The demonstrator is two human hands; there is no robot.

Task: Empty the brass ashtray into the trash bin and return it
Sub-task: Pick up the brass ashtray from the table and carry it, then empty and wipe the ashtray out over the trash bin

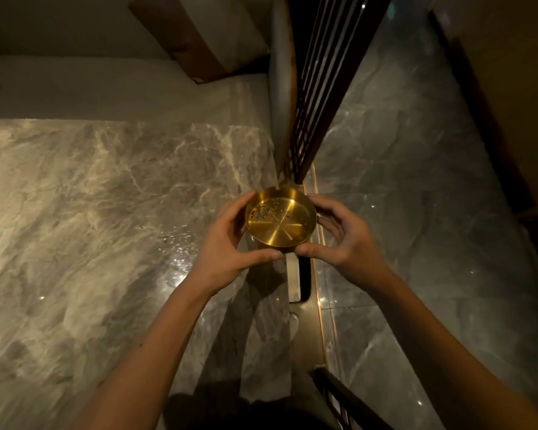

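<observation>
The brass ashtray (280, 219) is a shallow round dish held between both of your hands, above the right edge of the marble table (90, 197). It tips slightly toward you, so its polished floor shows; a small cluster of dark ash specks (263, 211) lies on the far-left part of that floor, and the rest is bare metal with fine radial lines.

Your left hand (227, 243) cups the dish's left side — thumb pressed along the near rim, fingers curled round the far side. Your right hand (339, 235) mirrors it on the right: thumb against the near rim, touching or almost touching the left thumb's tip, fingers bent behind the far wall. Both hands are closed on the dish; neither is spread wide.

Beneath the dish, the table's edge meets a narrow dark slot (305, 274) with a thin lit strip alongside — in this dim light you cannot tell what the slot belongs to. Right of it lies a glossy grey tiled floor (416, 181). A dark slatted screen (320, 88) rises beyond the ashtray, and a pale cushioned bench (121, 88) with a brown-edged pillow (205, 35) runs behind the table.
</observation>
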